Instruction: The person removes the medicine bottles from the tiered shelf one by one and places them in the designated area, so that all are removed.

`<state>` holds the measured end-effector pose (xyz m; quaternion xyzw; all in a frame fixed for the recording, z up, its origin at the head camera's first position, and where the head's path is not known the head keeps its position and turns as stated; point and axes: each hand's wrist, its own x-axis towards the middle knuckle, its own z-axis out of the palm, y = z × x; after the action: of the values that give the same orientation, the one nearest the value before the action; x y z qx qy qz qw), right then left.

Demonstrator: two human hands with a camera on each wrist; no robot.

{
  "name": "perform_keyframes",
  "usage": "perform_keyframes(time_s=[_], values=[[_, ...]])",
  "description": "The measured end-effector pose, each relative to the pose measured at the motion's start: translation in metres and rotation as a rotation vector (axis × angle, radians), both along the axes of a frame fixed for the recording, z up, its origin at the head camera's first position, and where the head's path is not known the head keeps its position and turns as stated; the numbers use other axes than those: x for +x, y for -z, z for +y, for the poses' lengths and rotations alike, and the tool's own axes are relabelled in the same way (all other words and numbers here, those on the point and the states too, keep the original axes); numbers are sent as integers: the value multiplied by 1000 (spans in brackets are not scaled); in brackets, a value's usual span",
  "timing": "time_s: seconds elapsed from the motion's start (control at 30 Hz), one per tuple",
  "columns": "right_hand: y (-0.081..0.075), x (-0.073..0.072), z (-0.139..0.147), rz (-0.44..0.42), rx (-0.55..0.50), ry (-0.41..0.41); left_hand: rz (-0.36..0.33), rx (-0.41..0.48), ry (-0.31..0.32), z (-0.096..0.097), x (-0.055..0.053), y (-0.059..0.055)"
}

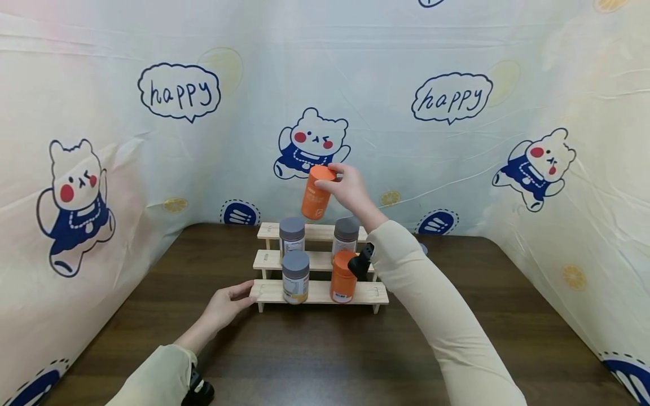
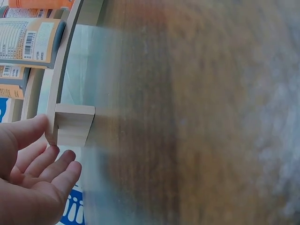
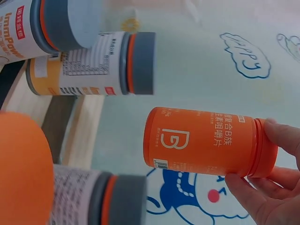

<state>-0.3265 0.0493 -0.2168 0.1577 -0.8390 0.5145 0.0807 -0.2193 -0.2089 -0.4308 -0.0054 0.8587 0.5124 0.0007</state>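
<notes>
My right hand [image 1: 350, 189] holds an orange jar [image 1: 317, 194] by its lid end, in the air above the back of a wooden three-step rack [image 1: 317, 292]. In the right wrist view the jar [image 3: 199, 140] shows white lettering, with thumb and fingers around its lid. My left hand [image 1: 223, 310] pinches the left end of the lowest step, thumb on the board and fingers at its end, as the left wrist view shows. On that step stand a grey-lidded jar [image 1: 295, 279] and a second orange jar [image 1: 343, 279]. Two more grey-lidded jars [image 1: 291, 231] stand on the middle step.
The rack stands on a dark wooden table [image 1: 294, 361]. Behind and beside it hangs a pale printed cloth [image 1: 365, 67] with cartoon bears. A small bluish thing [image 1: 424, 248] shows past the right sleeve, mostly hidden by it.
</notes>
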Motion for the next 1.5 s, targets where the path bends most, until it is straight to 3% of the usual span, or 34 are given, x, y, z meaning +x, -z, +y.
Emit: perform_keyframes(time_s=[0.37,0.83,1.2,1.5], values=[[-12,15,36,28,-59,0,36,9,-41,0,0,1],[-18,22,103,83,-119,54,29,32,-21,-1,0,1],[-2,23,160,89,-90,161,16,44,-7,0,0,1],[15,23,202,34,-78,251,26,38,-7,0,0,0]])
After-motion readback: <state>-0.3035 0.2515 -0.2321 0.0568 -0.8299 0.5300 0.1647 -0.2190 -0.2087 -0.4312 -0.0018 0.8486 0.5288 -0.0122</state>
